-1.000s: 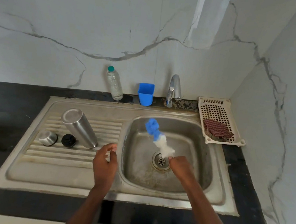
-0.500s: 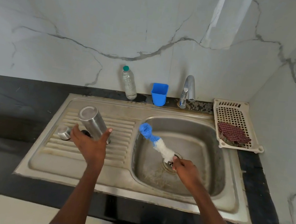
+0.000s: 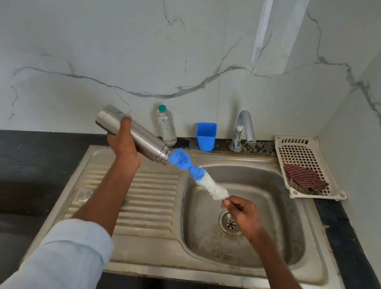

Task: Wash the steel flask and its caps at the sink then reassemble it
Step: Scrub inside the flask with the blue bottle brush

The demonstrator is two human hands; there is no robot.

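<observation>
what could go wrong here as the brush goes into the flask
The bottle brush is pinched only at its thin end by the right hand, so it may bend or slip at the flask mouth. The left hand holds the flask over the drainboard, so drips or splashes may miss the basin.

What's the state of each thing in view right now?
Flask: uncapped, tilted, mouth toward the basin, gripped by left hand.
Brush: blue tip at the flask mouth, handle pinched by right hand.
Tap: no water seen running.
Steel cap: off, on the drainboard.
Plastic bottle: upright, capped.
Blue cup: upright.
Cloth: crumpled in the basket.
</observation>
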